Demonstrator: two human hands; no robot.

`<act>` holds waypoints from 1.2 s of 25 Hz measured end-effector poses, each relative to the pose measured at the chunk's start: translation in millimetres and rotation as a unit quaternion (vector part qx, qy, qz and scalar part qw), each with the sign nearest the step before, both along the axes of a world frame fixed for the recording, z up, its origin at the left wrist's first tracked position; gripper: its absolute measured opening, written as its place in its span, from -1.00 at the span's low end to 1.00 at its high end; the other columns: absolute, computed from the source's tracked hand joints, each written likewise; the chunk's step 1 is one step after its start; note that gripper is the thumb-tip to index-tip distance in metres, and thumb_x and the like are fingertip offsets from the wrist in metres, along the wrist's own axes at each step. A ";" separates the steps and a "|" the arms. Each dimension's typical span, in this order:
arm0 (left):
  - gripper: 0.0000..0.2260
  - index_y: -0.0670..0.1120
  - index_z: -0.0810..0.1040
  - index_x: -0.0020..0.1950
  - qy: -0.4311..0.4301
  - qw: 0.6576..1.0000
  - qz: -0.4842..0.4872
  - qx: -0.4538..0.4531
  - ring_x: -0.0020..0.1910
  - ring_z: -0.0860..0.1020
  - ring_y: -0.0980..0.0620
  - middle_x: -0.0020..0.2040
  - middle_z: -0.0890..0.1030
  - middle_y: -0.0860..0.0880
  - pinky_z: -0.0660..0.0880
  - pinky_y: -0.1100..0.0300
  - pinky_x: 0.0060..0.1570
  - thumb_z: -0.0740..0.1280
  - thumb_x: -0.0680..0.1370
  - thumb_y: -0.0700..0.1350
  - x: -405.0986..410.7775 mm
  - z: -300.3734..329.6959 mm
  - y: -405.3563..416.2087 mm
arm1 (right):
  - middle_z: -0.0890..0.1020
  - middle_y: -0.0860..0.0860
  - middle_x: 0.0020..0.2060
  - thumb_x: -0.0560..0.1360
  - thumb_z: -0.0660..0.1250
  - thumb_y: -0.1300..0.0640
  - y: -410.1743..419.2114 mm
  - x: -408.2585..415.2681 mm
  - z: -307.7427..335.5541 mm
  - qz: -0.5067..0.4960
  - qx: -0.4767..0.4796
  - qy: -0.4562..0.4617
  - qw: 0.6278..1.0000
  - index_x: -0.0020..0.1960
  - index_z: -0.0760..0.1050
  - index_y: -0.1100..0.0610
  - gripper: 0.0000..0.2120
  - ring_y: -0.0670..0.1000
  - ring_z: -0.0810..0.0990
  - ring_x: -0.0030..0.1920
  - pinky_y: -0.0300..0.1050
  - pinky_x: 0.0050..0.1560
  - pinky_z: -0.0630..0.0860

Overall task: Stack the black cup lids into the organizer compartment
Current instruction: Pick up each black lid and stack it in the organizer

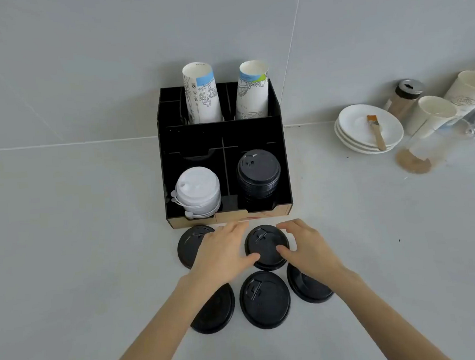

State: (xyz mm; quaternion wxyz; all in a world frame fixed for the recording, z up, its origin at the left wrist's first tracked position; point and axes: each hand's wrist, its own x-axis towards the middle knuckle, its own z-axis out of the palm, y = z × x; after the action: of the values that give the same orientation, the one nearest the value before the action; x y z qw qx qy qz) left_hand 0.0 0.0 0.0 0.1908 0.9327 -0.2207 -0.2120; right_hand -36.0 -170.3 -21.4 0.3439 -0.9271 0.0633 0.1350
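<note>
A black organizer (282,159) stands on the grey counter. Its front right compartment holds a stack of black lids (258,172); the front left holds white lids (197,191). Several loose black lids lie in front of it. My left hand (222,255) and my right hand (305,248) flank a short stack of black lids (266,245), thumbs and fingers touching its rim on both sides. Other black lids lie at the far left (189,246), near left (216,310), near centre (264,300) and near right (308,287), partly under my arms.
Two stacks of paper cups (201,95) (252,91) stand in the organizer's back slots. At the right are stacked white saucers (350,124) with a small brush (376,133), a shaker jar (404,95), more paper cups (434,112) and a tipped glass with brown powder (415,161).
</note>
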 end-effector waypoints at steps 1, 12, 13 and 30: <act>-0.45 -0.01 0.14 0.40 0.010 1.000 -0.005 0.014 0.35 0.31 -0.05 0.42 0.30 -0.02 0.28 0.00 0.32 0.26 0.48 0.07 0.4 -3.1 -1.4 | 0.42 0.03 0.27 0.45 0.28 0.13 -1.3 -0.3 -3.4 -0.003 -0.004 0.010 1.000 0.28 0.31 0.10 -0.58 0.06 0.45 0.22 -0.05 0.22 0.43; -0.43 -0.03 0.10 0.41 0.043 0.998 -0.010 0.035 0.35 0.31 -0.07 0.43 0.26 -0.03 0.27 -0.01 0.31 0.25 0.48 0.07 -1.7 -37.4 -4.2 | 0.34 0.00 0.35 0.41 0.34 0.16 -6.0 -8.3 -29.2 0.022 -0.013 0.002 1.000 0.33 0.24 0.11 -0.46 0.04 0.38 0.30 -0.06 0.26 0.41; -0.43 -0.04 0.10 0.41 0.042 0.999 -0.009 0.029 0.36 0.30 -0.06 0.44 0.26 -0.02 0.27 -0.01 0.31 0.25 0.49 0.07 -1.6 -38.1 -4.2 | 0.35 0.01 0.35 0.41 0.34 0.17 -5.6 -8.4 -30.1 0.018 -0.013 -0.003 1.000 0.33 0.25 0.12 -0.47 0.04 0.39 0.29 -0.07 0.24 0.42; -0.50 -0.07 0.30 0.32 -0.075 0.971 0.072 -0.215 0.30 0.34 0.03 0.30 0.39 -0.05 0.27 0.21 0.29 0.37 0.44 -0.05 -4.3 -18.3 1.3 | 0.41 -0.12 0.19 0.38 0.40 0.08 -5.8 -7.3 16.7 -0.012 0.062 -0.125 0.990 0.24 0.37 0.04 -0.54 -0.13 0.41 0.15 -0.24 0.21 0.35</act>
State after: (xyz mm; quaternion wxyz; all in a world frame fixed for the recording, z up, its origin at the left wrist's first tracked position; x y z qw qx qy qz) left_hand -4.3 1.3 -18.3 0.3849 0.8963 -0.2069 -0.0751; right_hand -43.3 -176.1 -4.7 0.4079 -0.9126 0.0228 0.0175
